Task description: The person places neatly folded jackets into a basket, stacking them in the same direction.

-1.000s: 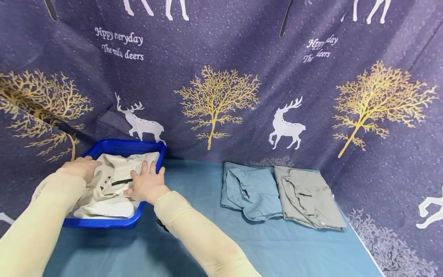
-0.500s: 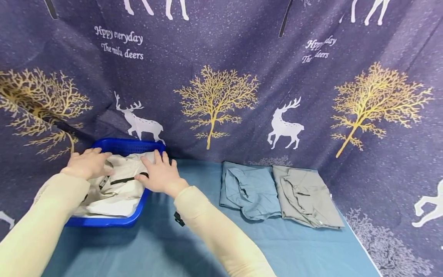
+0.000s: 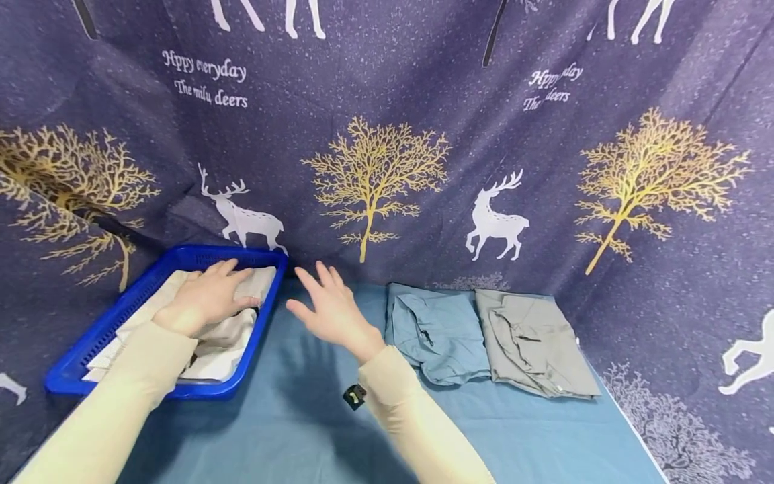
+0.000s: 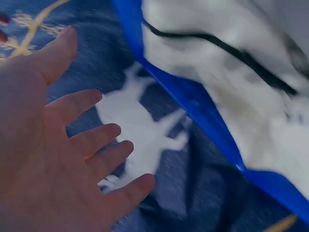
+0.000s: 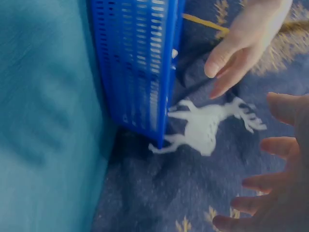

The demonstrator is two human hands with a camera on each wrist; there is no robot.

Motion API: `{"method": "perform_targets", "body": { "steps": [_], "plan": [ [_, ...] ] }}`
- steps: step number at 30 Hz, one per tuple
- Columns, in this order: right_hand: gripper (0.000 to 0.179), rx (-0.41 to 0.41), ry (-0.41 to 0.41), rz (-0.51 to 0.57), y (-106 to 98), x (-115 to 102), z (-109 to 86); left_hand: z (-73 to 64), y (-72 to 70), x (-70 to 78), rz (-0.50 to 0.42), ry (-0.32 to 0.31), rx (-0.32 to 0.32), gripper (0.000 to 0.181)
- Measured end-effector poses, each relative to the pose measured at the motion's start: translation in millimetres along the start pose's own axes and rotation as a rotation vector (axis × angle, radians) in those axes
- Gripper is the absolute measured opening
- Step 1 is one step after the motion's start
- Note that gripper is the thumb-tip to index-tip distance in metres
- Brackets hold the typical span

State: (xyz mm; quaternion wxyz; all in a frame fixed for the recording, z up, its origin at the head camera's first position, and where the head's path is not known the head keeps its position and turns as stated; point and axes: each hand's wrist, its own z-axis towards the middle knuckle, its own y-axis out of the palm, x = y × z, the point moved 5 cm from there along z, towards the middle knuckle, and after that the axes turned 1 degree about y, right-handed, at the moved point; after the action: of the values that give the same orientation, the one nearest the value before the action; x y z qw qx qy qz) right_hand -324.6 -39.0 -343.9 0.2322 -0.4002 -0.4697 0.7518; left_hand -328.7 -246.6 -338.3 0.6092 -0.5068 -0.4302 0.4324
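Observation:
A blue plastic basket point(image 3: 130, 302) stands at the table's left, its perforated side point(image 5: 133, 58) showing in the right wrist view. Folded off-white clothing point(image 3: 232, 336) lies inside; the left wrist view shows a black strip point(image 4: 212, 38) across it. My left hand point(image 3: 208, 296) hovers above this clothing in the head view, fingers spread and holding nothing. In the left wrist view the palm point(image 4: 58, 154) shows beside the basket, apart from it. To the right of the basket my right hand point(image 3: 332, 309) hangs in the air over the table, fingers extended, nothing in its grasp.
A folded blue garment point(image 3: 450, 346) and a folded grey garment point(image 3: 550, 346) lie side by side on the table's right. Blue cloth point(image 3: 254, 437) covers the tabletop. Behind it hangs a dark curtain point(image 3: 387, 87) printed with deer and trees.
My right hand has lifted off the clothing and moved right, out of the basket. My left hand has shifted right from the basket's left side to above its middle. The basket stays put.

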Motion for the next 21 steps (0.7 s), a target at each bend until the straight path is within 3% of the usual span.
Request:
{"method": "perform_targets", "body": {
  "steps": [6, 12, 21],
  "plan": [
    [0.062, 0.035, 0.013, 0.121, -5.9, 24.1, -27.6, -5.2, 7.0, 34.0, -0.047, 0.048, 0.023, 0.074],
    [0.063, 0.06, 0.037, 0.219, -12.3, 54.2, -55.2, -6.7, 20.2, 57.6, -0.077, 0.063, 0.033, 0.073],
    [0.062, 0.157, 0.19, 0.321, -26.6, 101.2, -88.3, -10.2, 27.5, 89.8, -0.2, 0.092, 0.077, 0.067]
  ]
}}
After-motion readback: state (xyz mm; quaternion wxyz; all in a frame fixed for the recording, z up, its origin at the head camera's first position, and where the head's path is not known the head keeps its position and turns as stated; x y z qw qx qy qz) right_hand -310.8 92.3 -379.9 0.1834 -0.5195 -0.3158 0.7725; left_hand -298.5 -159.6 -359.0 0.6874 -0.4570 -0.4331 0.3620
